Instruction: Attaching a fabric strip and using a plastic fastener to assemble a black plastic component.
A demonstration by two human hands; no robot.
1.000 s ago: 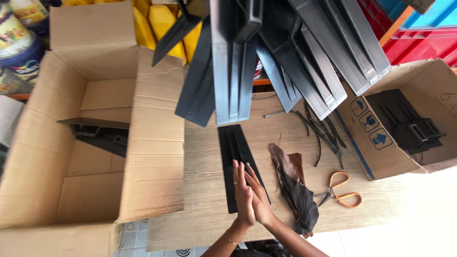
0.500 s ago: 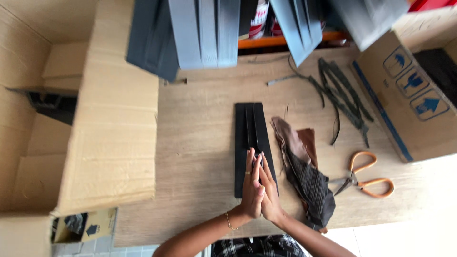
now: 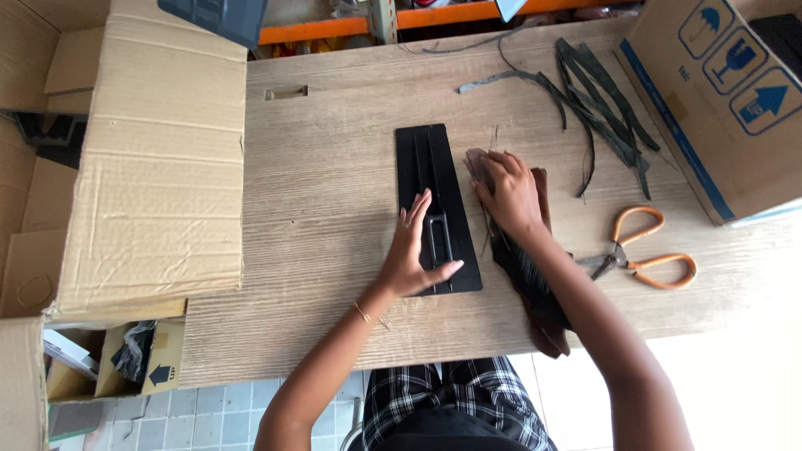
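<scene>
**Flat on the table: a black plate steadied, a dark bundle pressed**

Centrally on the wooden table (image 3: 334,167) a long black plastic plate (image 3: 434,192) is laid lengthwise, its ribbed face up. The left hand (image 3: 413,255) is spread open across its near end, thumb stretched towards the plate's lower edge, apparently so that the piece is held from sliding. Nothing is pinched by it. Just beside the plate, a bundle of dark strips (image 3: 526,276) is covered by the right hand (image 3: 505,192), fingers flat and slightly fanned, as though the loose material were being kept together and within reach. Orange-handled scissors (image 3: 643,250) are left to the right, apart from both hands. Farther back, cut black strands (image 3: 601,100) are scattered. Open cardboard boxes are stood at either side: one on the left (image 3: 159,167), one with blue symbols (image 3: 727,100).
</scene>
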